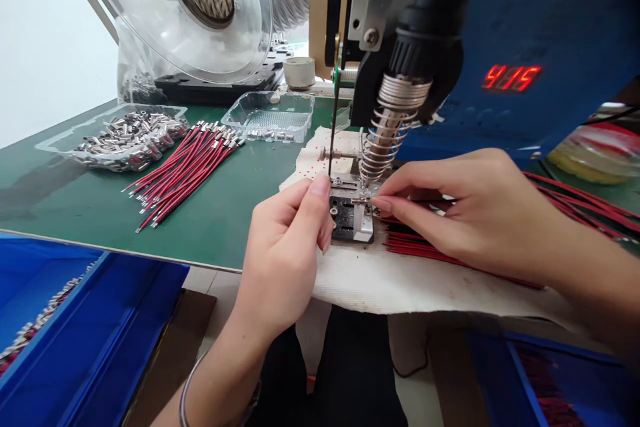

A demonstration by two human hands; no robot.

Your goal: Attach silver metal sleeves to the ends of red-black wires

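Both hands met at the small black jig [345, 217] under the coiled soldering head [383, 140]. Left hand [285, 253] pinched narrowly beside the jig; what it held was hidden. Right hand [465, 210] pinched a thin red wire [400, 221] at the jig's metal edge, lying over the wire pile [425, 247]. Open green mat [225, 207] lay leftward.

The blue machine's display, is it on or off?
On. The red display on the blue machine is lit, with glowing digits that look like 415.
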